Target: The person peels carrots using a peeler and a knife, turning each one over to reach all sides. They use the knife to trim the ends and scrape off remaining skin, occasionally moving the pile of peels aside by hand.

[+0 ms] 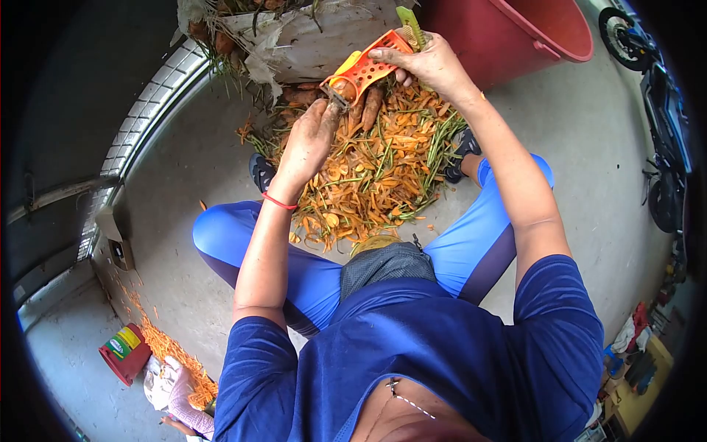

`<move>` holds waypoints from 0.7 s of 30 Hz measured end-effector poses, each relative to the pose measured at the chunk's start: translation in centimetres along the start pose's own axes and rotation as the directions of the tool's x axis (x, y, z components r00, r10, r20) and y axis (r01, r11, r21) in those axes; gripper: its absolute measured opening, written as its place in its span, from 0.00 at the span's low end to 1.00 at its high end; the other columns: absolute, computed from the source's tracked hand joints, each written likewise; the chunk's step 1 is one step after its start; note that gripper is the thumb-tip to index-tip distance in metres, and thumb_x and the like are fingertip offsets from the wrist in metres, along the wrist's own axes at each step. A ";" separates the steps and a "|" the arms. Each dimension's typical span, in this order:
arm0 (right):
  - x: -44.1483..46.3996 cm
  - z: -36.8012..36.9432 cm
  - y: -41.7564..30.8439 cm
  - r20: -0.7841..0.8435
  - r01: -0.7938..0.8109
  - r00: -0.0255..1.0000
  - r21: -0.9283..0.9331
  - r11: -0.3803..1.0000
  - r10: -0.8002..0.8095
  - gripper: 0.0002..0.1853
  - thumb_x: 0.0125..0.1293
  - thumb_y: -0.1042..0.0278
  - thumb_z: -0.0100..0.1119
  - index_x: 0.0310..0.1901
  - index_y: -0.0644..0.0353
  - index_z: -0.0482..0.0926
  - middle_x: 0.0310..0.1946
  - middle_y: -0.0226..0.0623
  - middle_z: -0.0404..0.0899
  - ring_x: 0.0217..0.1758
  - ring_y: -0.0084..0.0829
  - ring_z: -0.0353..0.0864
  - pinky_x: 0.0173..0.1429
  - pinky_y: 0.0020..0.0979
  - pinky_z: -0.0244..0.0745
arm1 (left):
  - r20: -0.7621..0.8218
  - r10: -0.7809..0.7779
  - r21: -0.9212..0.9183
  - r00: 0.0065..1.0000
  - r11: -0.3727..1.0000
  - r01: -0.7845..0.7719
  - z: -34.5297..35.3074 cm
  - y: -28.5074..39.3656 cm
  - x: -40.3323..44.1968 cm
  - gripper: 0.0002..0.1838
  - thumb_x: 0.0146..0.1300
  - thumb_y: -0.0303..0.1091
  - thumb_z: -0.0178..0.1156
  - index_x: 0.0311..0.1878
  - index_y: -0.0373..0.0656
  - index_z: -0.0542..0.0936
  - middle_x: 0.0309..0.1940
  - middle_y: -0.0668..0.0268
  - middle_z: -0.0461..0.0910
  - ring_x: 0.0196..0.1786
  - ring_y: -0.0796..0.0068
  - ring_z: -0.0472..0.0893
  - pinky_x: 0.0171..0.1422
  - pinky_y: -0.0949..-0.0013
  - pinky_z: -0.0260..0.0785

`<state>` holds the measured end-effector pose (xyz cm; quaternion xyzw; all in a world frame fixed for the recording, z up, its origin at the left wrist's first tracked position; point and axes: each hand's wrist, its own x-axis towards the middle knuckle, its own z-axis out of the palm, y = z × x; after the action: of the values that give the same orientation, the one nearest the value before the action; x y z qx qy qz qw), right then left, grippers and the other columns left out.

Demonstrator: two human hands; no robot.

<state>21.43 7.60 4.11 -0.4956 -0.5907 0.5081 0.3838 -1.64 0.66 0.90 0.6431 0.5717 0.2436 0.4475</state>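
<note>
My right hand [434, 70] is closed around an orange peeler [368, 70] with a perforated plastic body and a yellow part along its edge. A light green piece [411, 28] sticks up beside that grip; I cannot tell what it is. My left hand [308, 144], dirty at the fingers, is closed on a carrot [344, 90], which is largely hidden by the fingers and the peeler. The peeler's head lies over the carrot. Below both hands spreads a heap of carrot peelings [361, 177] mixed with green stalks. Several unpeeled carrots [372, 109] lie at its far edge.
A white sack [317, 44] with carrots stands just beyond the heap. The large red tub [479, 44] is at the far right. A motorcycle [663, 125] stands along the right side. At lower left are a red bucket [124, 355], carrot scraps [177, 353] and another person's sleeve [190, 404].
</note>
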 end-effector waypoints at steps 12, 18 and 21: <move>3.2 -11.0 7.2 -0.199 -0.200 0.968 -0.246 0.948 0.153 0.17 0.55 0.52 0.71 0.33 0.58 0.82 0.19 0.25 0.76 0.21 0.13 0.73 0.26 0.17 0.68 | 0.045 0.024 0.061 0.999 0.998 -0.027 -1.7 0.8 -1.6 0.17 0.72 0.39 0.46 0.54 0.36 0.72 0.40 0.47 0.79 0.44 0.45 0.78 0.48 0.61 0.70; 1.7 -6.0 1.3 -0.171 -0.076 0.980 0.151 0.986 0.101 0.13 0.55 0.58 0.72 0.37 0.55 0.83 0.22 0.20 0.76 0.20 0.08 0.70 0.23 0.13 0.64 | -0.148 0.141 0.086 0.979 0.988 -0.129 -1.6 0.1 -1.0 0.14 0.72 0.39 0.46 0.47 0.37 0.73 0.31 0.54 0.77 0.34 0.63 0.78 0.43 0.65 0.69; 0.1 -2.1 -0.7 -0.076 -0.057 0.995 0.113 0.992 0.066 0.13 0.57 0.59 0.71 0.38 0.57 0.83 0.23 0.21 0.76 0.19 0.09 0.70 0.22 0.13 0.66 | -0.012 -0.032 -0.245 0.999 0.969 0.028 -1.2 -0.1 -0.1 0.15 0.72 0.41 0.46 0.45 0.39 0.75 0.24 0.69 0.70 0.29 0.81 0.68 0.35 0.74 0.63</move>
<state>23.24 8.13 5.19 -0.5117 -0.5302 0.5314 0.4179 -2.67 0.96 1.39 0.5725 0.5505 0.3103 0.5224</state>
